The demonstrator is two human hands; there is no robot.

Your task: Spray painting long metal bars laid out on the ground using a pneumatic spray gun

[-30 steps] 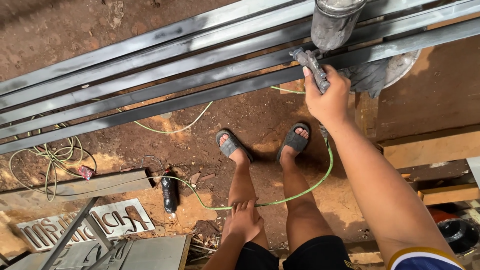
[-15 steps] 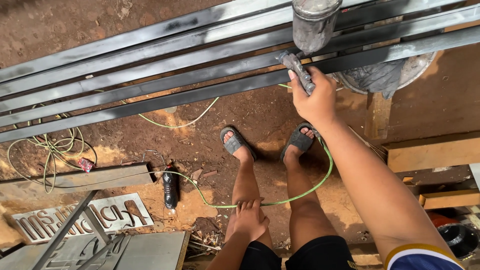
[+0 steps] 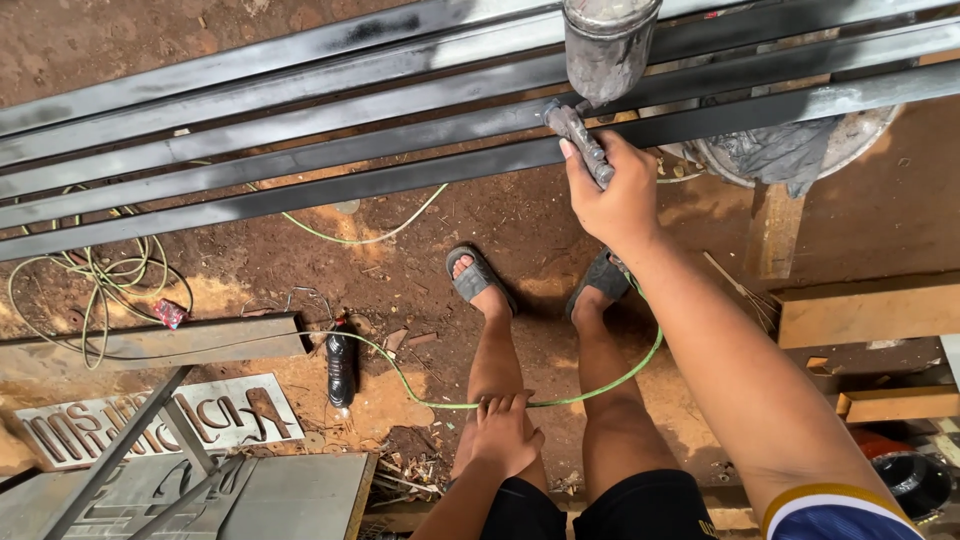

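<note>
A: What is the right hand (image 3: 618, 200) doing?

B: It is gripping a spray gun (image 3: 590, 90) by its handle, fingers (image 3: 585, 165) clamped around the grip, with the grey metal cup standing upright above the fist. The gun is sitting right over the long dark steel bars (image 3: 400, 150) that are running across the top of the view, just at the bar nearest the person.

A: And the other hand?

B: The left hand (image 3: 505, 435) is resting on the left thigh, fingers lying together and flat, holding nothing.

A: How is that gun going to handle?

B: I am judging it rigid and top-heavy: the cup is riding above the grip, so it is likely wanting to tip if the wrist slackens. The body is looking coated in dried paint, which may be making it a bit slick. The handle, where the fist is already closed, is the sound place to hold it.

A: Anything trailing from it?

B: A thin green hose (image 3: 560, 400) is looping across the dirt floor (image 3: 300, 270) behind the legs and up toward the right hand; it is looking soft and light, but it could be dragging on the wrist.

A: What else is lying around?

B: A dark bottle (image 3: 341, 368) is lying on the dirt, a coil of pale cord (image 3: 90, 280) is lying at the left, and cut metal lettering (image 3: 150, 425) is sitting at lower left.
</note>
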